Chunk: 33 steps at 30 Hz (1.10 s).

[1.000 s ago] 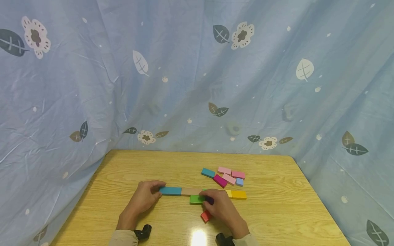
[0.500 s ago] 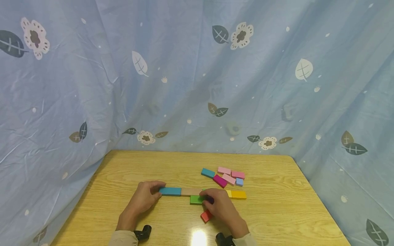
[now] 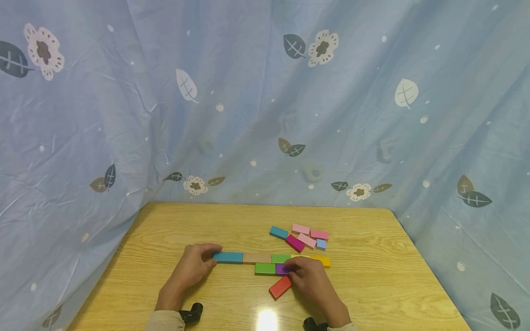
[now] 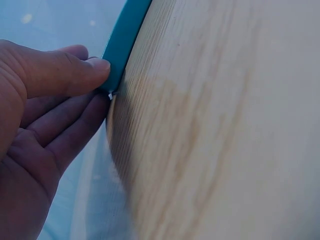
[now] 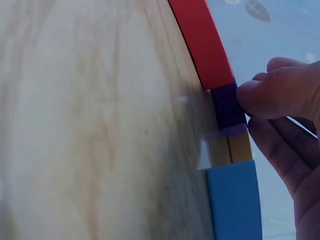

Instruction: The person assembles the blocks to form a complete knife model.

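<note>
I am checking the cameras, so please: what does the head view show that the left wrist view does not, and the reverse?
Only the head view: the right hand, the purple block it holds, the red block and other blocks.
Only the left wrist view: the left hand from its palm side.
Both: that hand pinching the blue block, the table and the curtain.

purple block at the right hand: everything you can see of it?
The purple rectangular block looks smooth, perhaps painted wood. It lies flat on the light wood-grain table, its left end up against the bright green rectangular block, just on the near side of the paler green rectangular block. The right hand pinches its right end, hiding its full length.
</note>
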Available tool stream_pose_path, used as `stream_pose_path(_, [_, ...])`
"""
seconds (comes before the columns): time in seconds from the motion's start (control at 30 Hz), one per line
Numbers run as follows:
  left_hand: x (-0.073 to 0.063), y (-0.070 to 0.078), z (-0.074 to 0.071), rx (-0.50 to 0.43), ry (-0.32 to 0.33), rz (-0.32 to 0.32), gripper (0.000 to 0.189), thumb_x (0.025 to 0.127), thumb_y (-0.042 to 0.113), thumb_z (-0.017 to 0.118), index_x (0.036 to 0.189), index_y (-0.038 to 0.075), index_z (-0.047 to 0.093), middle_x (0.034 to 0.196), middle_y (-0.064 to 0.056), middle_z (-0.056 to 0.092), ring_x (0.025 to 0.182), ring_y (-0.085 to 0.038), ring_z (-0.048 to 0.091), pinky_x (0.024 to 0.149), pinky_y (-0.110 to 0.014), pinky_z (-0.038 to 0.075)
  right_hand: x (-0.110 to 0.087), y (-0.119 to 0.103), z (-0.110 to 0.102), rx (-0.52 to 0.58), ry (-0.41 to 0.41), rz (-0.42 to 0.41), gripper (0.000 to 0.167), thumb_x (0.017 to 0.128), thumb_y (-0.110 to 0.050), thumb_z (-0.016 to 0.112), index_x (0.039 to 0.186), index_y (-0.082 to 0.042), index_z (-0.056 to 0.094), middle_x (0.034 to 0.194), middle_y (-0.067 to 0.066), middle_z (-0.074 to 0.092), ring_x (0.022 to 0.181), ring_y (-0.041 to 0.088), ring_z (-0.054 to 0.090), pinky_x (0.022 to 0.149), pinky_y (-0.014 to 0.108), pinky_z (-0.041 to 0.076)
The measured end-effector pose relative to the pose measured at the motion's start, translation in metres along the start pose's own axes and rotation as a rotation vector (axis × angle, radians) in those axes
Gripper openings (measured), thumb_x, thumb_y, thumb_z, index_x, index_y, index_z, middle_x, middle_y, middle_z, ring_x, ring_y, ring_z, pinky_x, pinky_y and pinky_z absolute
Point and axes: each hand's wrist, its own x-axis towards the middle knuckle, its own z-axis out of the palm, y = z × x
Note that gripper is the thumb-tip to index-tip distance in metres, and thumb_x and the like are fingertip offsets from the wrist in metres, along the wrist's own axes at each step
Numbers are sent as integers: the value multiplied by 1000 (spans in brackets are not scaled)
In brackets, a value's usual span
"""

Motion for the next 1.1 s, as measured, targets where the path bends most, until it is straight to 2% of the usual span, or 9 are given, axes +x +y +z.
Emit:
stream_pose_path(0.2, [1,-2,0,-14,-8,2,41,91,-9,81,127,12,82,126,-2,81,123,-27,76,106,-45,63,1,-2,-1,12,-5,32,28,85,9,86,103,-13,83,102,-6,83,94,7,78,85,31,68])
stream_pose_path(0.33, [1,-2,0,-23,-15,14,41,92,-9,80,128,11,81,127,-4,81,123,-29,76,105,-46,64,0,-5,-5,55,-20,77,24,88,4,86,104,-14,83,101,-7,83,94,12,79,87,32,68])
stream_pose_path(0.53, [0,-2,-1,-26,-18,18,40,92,-9,79,128,9,80,128,-6,81,122,-30,76,105,-45,64,-7,-10,-11,138,-138,145,17,95,-9,86,109,-18,84,105,-11,83,99,10,77,90,30,66])
stream_pose_path(0.7, [0,-1,-1,-17,-24,34,40,92,-9,79,129,7,80,128,-8,80,122,-30,76,103,-44,64,-19,-10,-16,207,-227,146,18,96,-11,84,111,-21,84,106,-12,83,100,6,76,92,26,65])
stream_pose_path(0.93, [-1,0,0,-16,-6,19,40,92,-10,80,127,9,81,127,-6,81,121,-29,77,104,-44,64,-32,-12,-21,190,-189,53,17,95,-9,84,110,-19,84,106,-9,84,101,6,77,91,27,66])
stream_pose_path(1.1, [-1,-1,-1,-20,-12,14,41,92,-9,80,128,10,80,128,-6,80,122,-29,76,104,-44,64,-33,-12,-19,156,-179,77,26,93,-12,87,118,-17,84,115,-7,84,110,13,78,100,32,65])
